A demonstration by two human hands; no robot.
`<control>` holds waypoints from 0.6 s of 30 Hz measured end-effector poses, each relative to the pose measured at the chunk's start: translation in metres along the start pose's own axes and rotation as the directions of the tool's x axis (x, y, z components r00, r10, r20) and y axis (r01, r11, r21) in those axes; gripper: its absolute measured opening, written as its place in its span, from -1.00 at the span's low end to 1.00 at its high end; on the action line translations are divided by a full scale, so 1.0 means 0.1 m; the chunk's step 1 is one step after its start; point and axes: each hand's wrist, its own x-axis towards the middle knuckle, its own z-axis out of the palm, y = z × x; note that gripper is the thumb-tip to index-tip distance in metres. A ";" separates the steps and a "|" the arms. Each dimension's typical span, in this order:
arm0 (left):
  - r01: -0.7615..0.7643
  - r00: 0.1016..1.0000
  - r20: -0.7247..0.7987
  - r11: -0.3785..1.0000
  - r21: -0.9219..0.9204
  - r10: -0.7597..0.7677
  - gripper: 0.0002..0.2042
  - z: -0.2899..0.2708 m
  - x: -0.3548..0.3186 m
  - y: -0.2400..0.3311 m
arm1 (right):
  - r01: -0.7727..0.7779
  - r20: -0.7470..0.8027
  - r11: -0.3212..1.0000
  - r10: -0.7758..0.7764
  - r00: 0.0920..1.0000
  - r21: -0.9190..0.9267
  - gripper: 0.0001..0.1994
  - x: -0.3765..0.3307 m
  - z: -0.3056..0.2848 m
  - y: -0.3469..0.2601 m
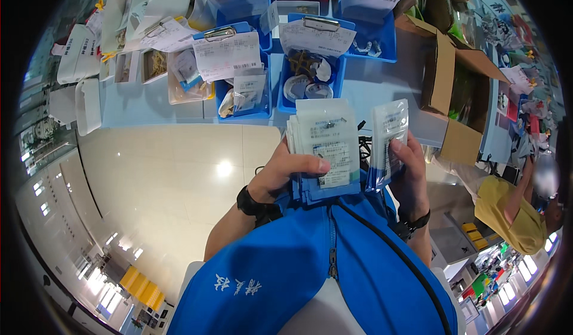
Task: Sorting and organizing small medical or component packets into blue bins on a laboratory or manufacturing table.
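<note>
Hands (279,168) (410,173) around a white packet stack (325,132), left, and glossy packet bundle (389,125), right, both with printed labels (337,161).

Bright light leaves a round glare (224,168) on the pale floor (185,186), and fisheye distortion bends the dark-rimmed edges.

The view comes from the left of two wide fisheye cameras on the person's head. It faces steeply down and forward, with the blue jacket (280,257) closest below, left hand (282,169) and right hand (412,169) near mid-picture, and the table (140,105) farther off toward the top.
</note>
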 end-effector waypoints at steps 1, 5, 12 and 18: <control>0.000 1.000 -0.003 1.000 0.001 0.000 -0.23 0.00 0.00 -0.01 | 0.013 0.005 1.000 -0.013 1.000 0.005 -0.51 -0.01 0.02 -0.02; -0.020 1.000 -0.005 1.000 -0.004 0.020 -0.23 -0.01 0.04 -0.07 | -0.010 0.033 1.000 0.011 0.999 -0.011 -0.52 -0.04 0.09 -0.06; -0.135 0.991 0.019 0.980 0.147 0.133 -0.30 0.06 0.11 -0.03 | -0.038 0.054 0.939 0.060 0.997 -0.341 -0.53 0.00 0.27 -0.08; -0.104 0.995 -0.005 0.995 0.001 0.104 -0.35 -0.01 0.05 0.00 | 0.005 -0.056 0.998 -0.008 0.998 -0.068 -0.51 0.01 0.06 0.00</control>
